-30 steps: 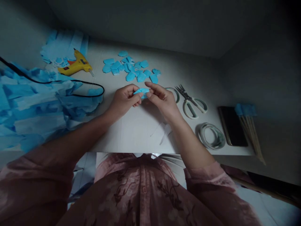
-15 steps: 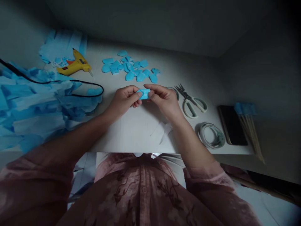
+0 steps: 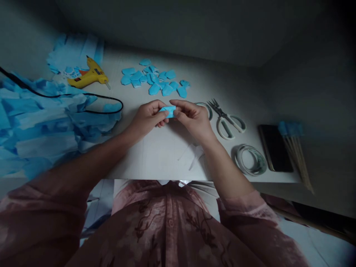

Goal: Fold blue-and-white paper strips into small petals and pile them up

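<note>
A small folded piece of light-blue mask fabric (image 3: 170, 111) is pinched between both hands, above the middle of the white table. My left hand (image 3: 150, 115) grips its left end between thumb and fingers. At its right end, the thumb and fingers of my right hand (image 3: 193, 116) close on it. The fingertips hide parts of the fabric. Beyond the hands lie several cut blue petal-shaped pieces (image 3: 152, 78), some overlapping. Just right of my right hand are scissors (image 3: 226, 120) with white-green handles, blades pointing away.
A yellow glue gun (image 3: 93, 76) lies at the far left, near stacked face masks (image 3: 78, 52). Blue fabric strips (image 3: 46, 126) heap at left under a black cable (image 3: 111, 98). Tape rolls (image 3: 251, 161), a dark phone (image 3: 275, 148) and blue-topped sticks (image 3: 297, 155) are at right.
The left thumb has shifted slightly on the folded fabric, and the fabric's left end now looks slanted. Both hands keep their grip in nearly the same place.
</note>
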`<state>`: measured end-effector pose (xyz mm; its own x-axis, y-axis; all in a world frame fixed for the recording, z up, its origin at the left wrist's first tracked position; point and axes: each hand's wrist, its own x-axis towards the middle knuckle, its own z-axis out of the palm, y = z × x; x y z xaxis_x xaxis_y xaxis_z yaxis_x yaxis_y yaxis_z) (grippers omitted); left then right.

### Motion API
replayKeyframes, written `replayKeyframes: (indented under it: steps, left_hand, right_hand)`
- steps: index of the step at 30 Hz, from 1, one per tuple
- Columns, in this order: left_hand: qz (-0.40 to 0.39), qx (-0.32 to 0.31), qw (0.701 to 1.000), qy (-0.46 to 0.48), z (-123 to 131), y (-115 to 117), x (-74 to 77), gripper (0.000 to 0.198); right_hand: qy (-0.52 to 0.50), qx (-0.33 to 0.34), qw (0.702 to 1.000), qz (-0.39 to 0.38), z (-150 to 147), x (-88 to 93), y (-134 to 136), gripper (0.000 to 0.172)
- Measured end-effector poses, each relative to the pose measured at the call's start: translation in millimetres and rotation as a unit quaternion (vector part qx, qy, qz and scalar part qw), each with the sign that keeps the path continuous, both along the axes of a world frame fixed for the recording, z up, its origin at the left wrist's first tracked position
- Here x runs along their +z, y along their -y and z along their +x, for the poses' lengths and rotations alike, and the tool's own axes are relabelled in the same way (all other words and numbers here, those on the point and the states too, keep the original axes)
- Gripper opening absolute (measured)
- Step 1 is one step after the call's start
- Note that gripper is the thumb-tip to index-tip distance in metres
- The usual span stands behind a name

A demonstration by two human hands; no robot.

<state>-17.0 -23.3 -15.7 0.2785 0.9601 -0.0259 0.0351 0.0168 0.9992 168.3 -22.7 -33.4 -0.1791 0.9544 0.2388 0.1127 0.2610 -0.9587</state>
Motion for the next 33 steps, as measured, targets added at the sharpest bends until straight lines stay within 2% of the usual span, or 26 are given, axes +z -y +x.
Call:
replayKeyframes:
  steps: [9, 14, 16, 18, 22, 25, 27, 30, 33]
  left_hand:
    - [-0.013, 0.018, 1.0, 0.004, 2, 0, 5.3, 0.002]
    - [-0.009, 0.013, 1.0, 0.005, 1, -2, 0.5, 0.003]
    - [-0.007, 0.022, 1.0, 0.007, -1, -3, -3.2, 0.004]
    - [-0.002, 0.029, 0.999, 0.012, -2, -5, -5.7, 0.004]
    - [-0.011, 0.032, 0.999, 0.01, -1, -4, -4.5, 0.005]
    - [-0.012, 0.033, 0.999, 0.011, 1, -3, -1.7, 0.006]
    - [-0.007, 0.034, 0.999, 0.016, 1, -3, -1.0, 0.006]
    - [-0.004, 0.033, 0.999, 0.021, 1, -4, -1.1, 0.007]
    - [-0.007, 0.032, 0.999, 0.018, 2, -3, -0.6, 0.008]
  right_hand:
    - [-0.096, 0.008, 0.991, -0.094, 5, 5.5, -3, 0.04]
    - [-0.052, 0.011, 0.998, -0.039, 6, 5.6, -5, 0.044]
    - [-0.038, -0.034, 0.999, -0.007, 15, 7.2, -10, 0.04]
    - [-0.043, -0.108, 0.993, 0.014, 31, 12.2, -18, 0.033]
    - [-0.061, -0.219, 0.971, 0.073, 68, 34.6, -26, 0.023]
    - [-0.002, -0.246, 0.961, 0.126, 88, 54.0, -24, 0.018]
    - [0.066, -0.258, 0.955, 0.13, 100, 60.2, -20, 0.018]
    - [0.202, -0.279, 0.935, 0.089, 114, 55.2, -14, 0.024]
    - [0.374, -0.281, 0.882, 0.053, 123, 41.4, -8, 0.027]
